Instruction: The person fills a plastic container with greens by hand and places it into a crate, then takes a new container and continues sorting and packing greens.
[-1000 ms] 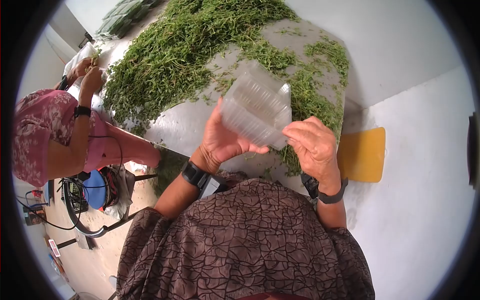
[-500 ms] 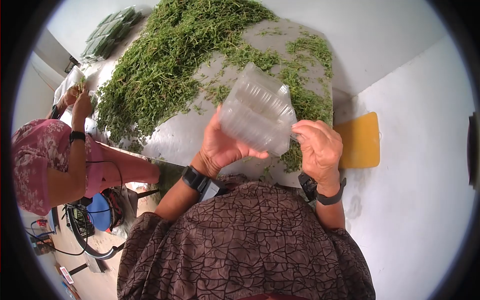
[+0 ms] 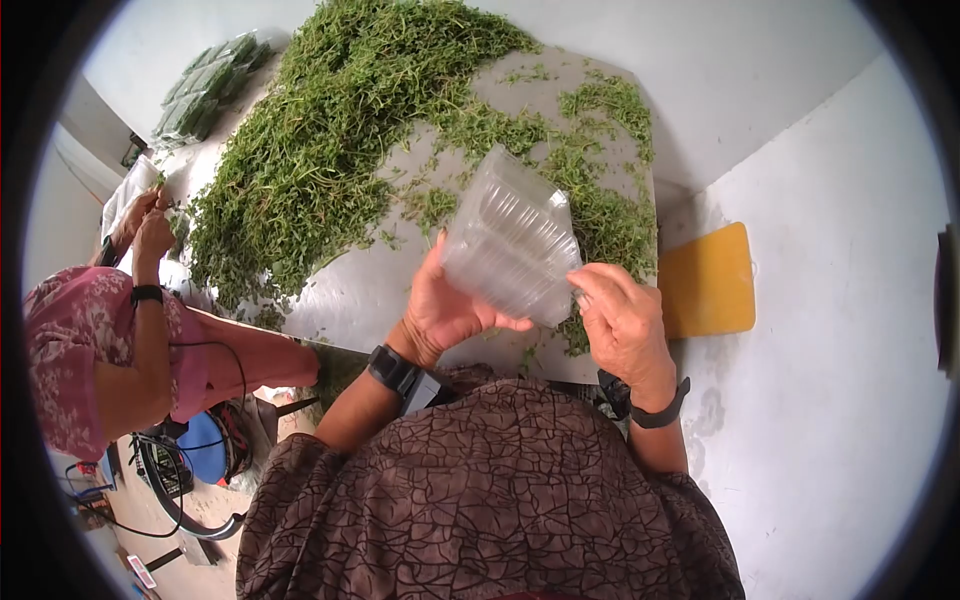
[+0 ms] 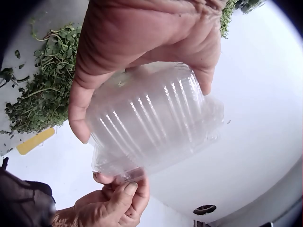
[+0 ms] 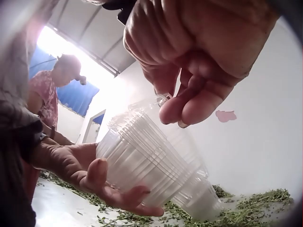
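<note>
Clear plastic tubs are held over the near side of the table, gripped by the left hand, right corner pinched by the right hand. Probably nested, kinda glary tho. Greens are heaped far left.

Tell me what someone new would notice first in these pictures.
Probably the big heap of green stems, spread over much of the table. Next would come the stack of clear plastic containers at the center of the head view, with the left hand holding it and the right hand pinching its edge. A person in pink is at the table's left side.
</note>
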### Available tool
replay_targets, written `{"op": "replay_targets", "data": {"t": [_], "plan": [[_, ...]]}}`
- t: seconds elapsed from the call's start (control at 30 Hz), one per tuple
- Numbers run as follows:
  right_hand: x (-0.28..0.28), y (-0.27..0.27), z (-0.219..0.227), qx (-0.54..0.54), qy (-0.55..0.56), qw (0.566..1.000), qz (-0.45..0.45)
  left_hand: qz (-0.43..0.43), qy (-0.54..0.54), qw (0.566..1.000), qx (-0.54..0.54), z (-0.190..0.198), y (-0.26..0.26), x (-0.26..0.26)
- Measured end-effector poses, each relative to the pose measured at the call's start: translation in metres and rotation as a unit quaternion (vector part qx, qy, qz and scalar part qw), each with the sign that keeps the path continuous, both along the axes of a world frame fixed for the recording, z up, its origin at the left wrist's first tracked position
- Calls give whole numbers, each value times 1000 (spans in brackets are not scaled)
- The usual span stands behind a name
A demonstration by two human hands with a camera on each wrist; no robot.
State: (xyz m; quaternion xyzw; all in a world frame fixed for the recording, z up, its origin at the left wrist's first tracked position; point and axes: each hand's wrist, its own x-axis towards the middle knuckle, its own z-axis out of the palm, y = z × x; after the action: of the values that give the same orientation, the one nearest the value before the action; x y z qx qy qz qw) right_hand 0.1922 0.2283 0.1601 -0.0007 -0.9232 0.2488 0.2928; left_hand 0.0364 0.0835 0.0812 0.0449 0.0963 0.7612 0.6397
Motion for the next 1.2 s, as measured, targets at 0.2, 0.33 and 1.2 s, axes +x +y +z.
{"op": "replay_targets", "data": {"t": [0.2,0.33,1.2], "plan": [[0,3,1,80,-30,996,22,-3,10,1000,-8,-6,-1,0],[-1,4,4,147,-46,988,26,-12,22,1000,-10,-10,1,1],[-17,12,10,115,17,993,12,-13,16,1000,5,-13,2,-1]]}}
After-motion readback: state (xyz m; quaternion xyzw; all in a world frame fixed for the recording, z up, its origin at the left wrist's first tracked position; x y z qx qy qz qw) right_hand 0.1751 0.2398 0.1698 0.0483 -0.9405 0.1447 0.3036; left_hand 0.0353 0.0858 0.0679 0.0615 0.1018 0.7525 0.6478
